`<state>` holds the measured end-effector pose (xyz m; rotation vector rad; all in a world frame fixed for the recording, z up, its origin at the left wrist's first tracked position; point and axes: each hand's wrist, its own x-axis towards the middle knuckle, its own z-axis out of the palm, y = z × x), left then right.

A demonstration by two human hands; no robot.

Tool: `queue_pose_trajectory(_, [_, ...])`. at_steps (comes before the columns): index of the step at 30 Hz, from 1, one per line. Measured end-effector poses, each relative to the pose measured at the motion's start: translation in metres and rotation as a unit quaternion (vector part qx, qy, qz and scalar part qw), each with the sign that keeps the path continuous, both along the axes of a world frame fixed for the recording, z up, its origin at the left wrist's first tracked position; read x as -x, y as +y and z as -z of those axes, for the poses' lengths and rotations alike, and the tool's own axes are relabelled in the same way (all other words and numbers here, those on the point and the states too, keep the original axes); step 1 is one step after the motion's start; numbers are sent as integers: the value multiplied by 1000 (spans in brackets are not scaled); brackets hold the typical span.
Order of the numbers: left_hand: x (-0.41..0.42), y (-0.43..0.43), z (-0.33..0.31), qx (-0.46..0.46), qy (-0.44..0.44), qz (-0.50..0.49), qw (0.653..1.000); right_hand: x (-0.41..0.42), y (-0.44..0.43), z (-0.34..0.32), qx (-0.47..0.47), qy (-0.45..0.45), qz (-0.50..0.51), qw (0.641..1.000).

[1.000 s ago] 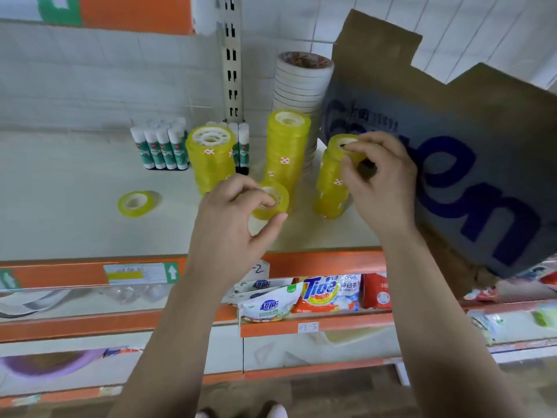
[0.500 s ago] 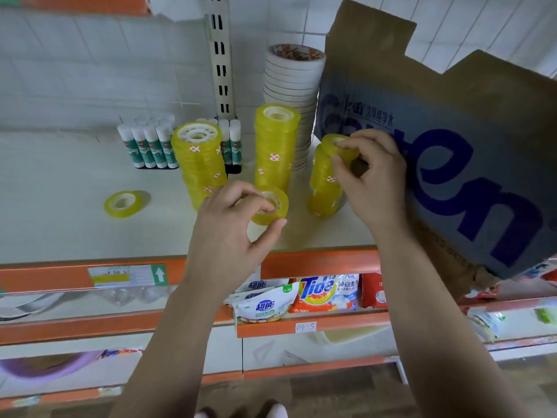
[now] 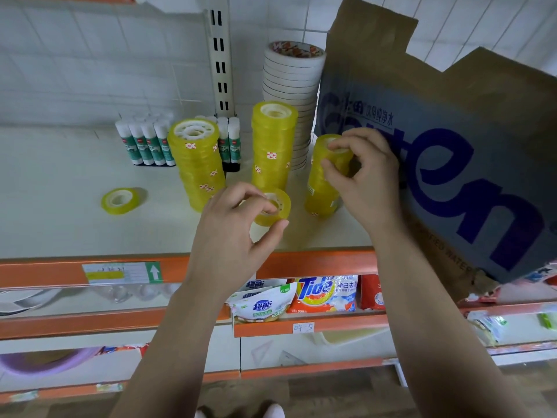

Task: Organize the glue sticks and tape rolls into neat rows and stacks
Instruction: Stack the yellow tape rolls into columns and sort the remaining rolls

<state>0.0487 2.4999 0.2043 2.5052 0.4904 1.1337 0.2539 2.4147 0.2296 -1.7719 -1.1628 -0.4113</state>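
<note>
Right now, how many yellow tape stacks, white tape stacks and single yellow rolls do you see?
Yellow tape stacks: 3
White tape stack: 1
Single yellow rolls: 2, one lying loose, one in the left hand
Total: 6

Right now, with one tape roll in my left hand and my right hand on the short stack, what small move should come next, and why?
Probably set the tape roll in your left hand on top of the short stack. Your right hand grips its top, and it stands lower than the tall stack beside it.
</note>
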Motion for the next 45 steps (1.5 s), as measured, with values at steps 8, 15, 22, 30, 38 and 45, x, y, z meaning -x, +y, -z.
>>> queue_pose_trajectory(8, [-7, -6, -6, 8, -18, 10, 1000, -1, -6, 5, 2, 27, -31, 999])
queue_pose_trajectory(15, [-29, -14, -25, -16, -44, 30, 998, 10, -32, 21, -8, 18, -21, 1000])
queue_pose_trajectory(22, [-61, -14, -41, -39, -61, 36, 997, 6, -39, 25, 9, 61, -3, 998])
queue_pose_trajectory(30, [-102, -6, -46, -56, -22, 43, 997, 6, -47, 45, 55, 40, 12, 998])
queue_pose_trajectory(38, [-118, 2, -43, -72, -3, 35, 997, 4, -48, 59, 85, 33, 15, 996])
queue_pose_trajectory(45, [-119, -2, -37, -53, -9, 31, 998, 4, -45, 60, 98, 34, 5, 995])
